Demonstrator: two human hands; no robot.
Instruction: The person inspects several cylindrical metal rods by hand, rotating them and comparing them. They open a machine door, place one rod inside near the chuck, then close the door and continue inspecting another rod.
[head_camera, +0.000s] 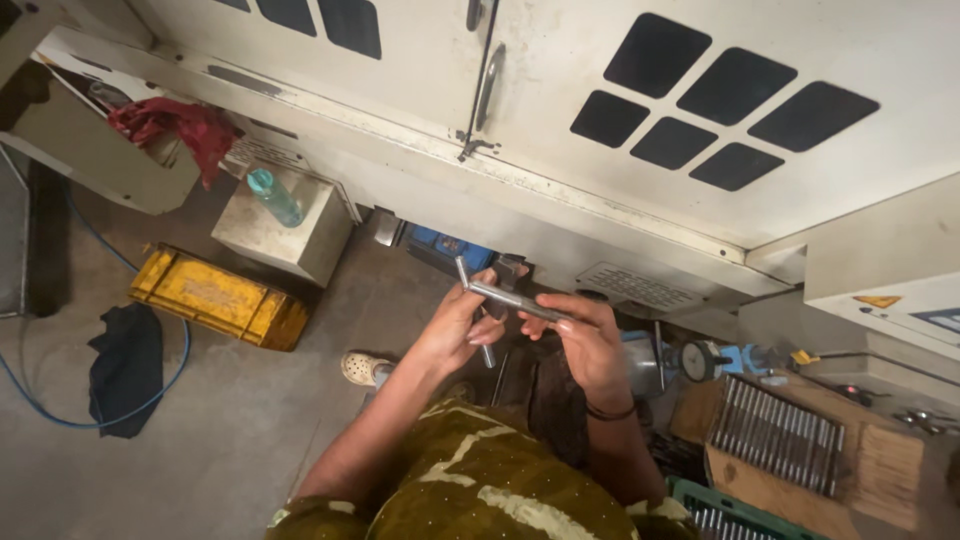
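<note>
- Close under your chest, your left hand (455, 325) is curling its fingers round the metal T-handle wrench (495, 298) near the cross-bar, steadying it.
- Your right hand (585, 335) is pinching the long shaft's other end, keeping it level between both hands; the tip is hiding under those fingers.
- Farther out, a bottle (273, 197) is standing on a grey box (285, 235), and a red rag (175, 125) is draping over a bin whose contents you cannot make out.

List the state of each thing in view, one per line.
T-handle wrench: held off the floor in both hands
Left hand: closed on the wrench
Right hand: closed on the wrench shaft
Water bottle: capped, lying tilted on a block
Cabinet doors: shut
Red rag: crumpled in a bin
</note>
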